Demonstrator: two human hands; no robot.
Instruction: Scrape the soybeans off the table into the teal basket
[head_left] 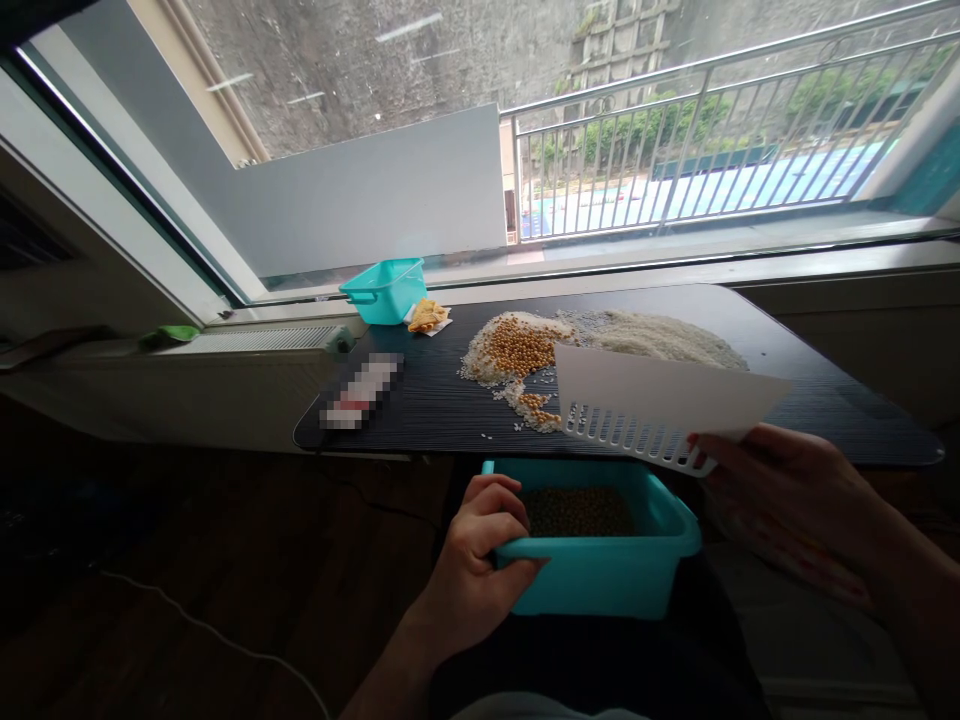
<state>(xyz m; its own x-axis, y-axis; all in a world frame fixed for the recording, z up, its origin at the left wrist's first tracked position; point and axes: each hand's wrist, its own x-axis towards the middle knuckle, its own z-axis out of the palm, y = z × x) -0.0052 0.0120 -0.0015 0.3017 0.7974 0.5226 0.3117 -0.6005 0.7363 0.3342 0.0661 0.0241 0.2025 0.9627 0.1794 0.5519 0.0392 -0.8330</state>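
My left hand (480, 545) is wrapped round the left rim of a turquoise plastic tub (592, 580), held below the table's front edge. Small brownish grains or beans (577, 510) cover the tub's bottom. Between the fingers of my right hand (787, 480) is a white plastic sheet with a row of slots along its lower edge (660, 395), tilted above the tub's far rim. Behind the sheet, a pile of white rice (660, 335) is partly hidden. To its left, yellow soybeans (521, 345) lie mixed with rice, and a smaller cluster of both (536, 405) reaches toward the front edge.
The dark table (427, 400) stands against a window. A second turquoise tub (386, 290) and some yellow crumpled pieces on white paper (429, 317) sit at the back left. A blurred-out flat object (364, 390) lies at the left end. A white cable (217, 640) runs across the floor.
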